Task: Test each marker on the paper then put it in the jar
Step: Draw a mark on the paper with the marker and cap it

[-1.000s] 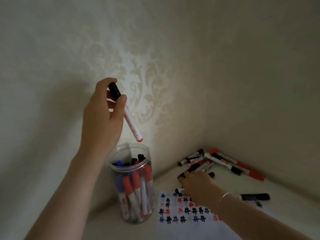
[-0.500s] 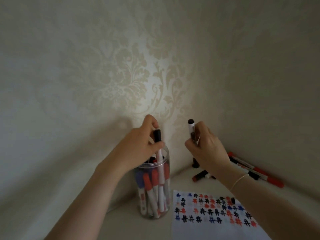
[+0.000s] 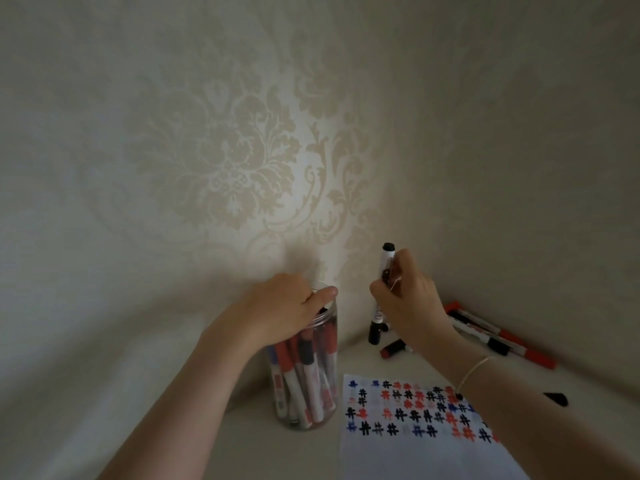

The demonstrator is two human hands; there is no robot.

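The right hand (image 3: 407, 301) is curled round a black-capped marker (image 3: 382, 289), holding it upright by the middle of its white barrel, cap end down and black tail end poking up above the knuckles; it hangs above the back corner of the table (image 3: 242, 445), apart from the paper. The left hand (image 3: 282, 311) sits over the mouth of the jar (image 3: 304, 375), fingers bent down across the rim and thumb lying along its far edge; whether those fingers pinch a marker just inside the opening I cannot tell, since the knuckles hide it. The jar is clear plastic or glass, upright, and crowded with red, black and blue markers standing on end. Just right of it lies the paper (image 3: 415, 455), its upper part covered in rows of small red, black and blue hash marks, the lower part bare. Behind the right hand a loose pile of markers (image 3: 485, 336) lies against the wall, and one black cap-like piece (image 3: 556, 399) sits alone near the right forearm. A marker like this should be light, stiff and smooth, so a mid-barrel grip suits carrying, but uncapping probably wants the other hand pulling the cap straight off. The jar looks top-heavy with so many in it, so steadying it at the rim seems wise.
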